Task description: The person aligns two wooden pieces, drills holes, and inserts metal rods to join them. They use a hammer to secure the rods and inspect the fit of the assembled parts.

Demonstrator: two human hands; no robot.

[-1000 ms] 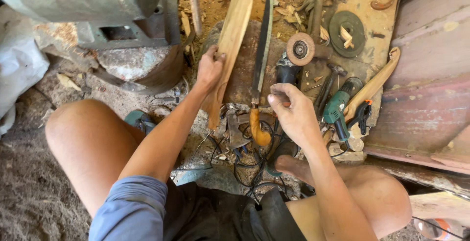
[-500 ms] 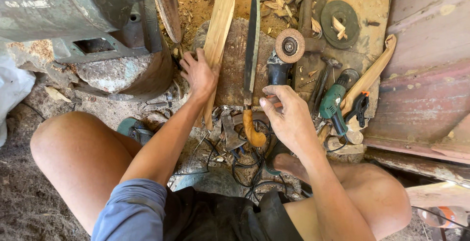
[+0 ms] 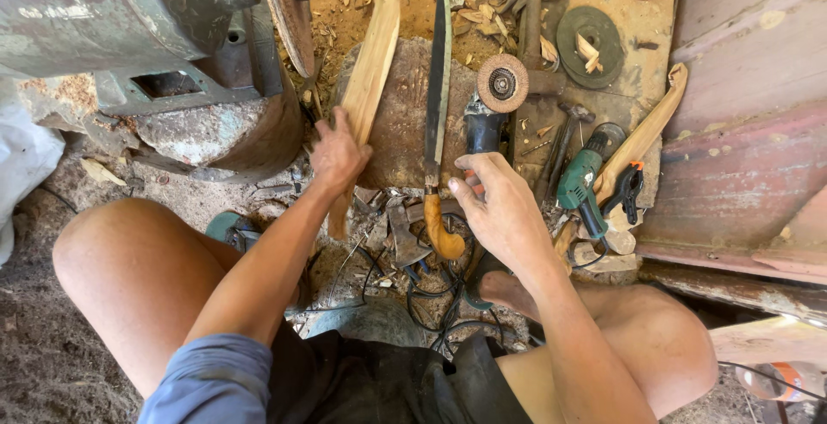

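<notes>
The left hand is closed around a long curved wooden slat, gripping it near its lower end; the slat runs up toward 12 o'clock across a flat stone block on the dirt floor. It looks like a rough-carved sheath blank: stiff, fairly light, dry and unlikely to slip, best held where the hand has it, near the narrower lower end.

At 3 o'clock of the slat lies a long knife, its blade pointing to 12 o'clock and its curved yellow-brown wooden handle toward the person. The right hand hovers just beside that handle, fingers loosely curled and half open, holding nothing that I can make out; the fingertips sit near the top of the handle and the body of an angle grinder. The blade looks thin, rigid and sharp along one edge, so the handle is the only safe place to grasp; its smooth hooked end should seat well in the palm.

A green power drill and a second curved wooden piece lie at 3 o'clock of the right hand. A rusty machine stands at 10 o'clock.
</notes>
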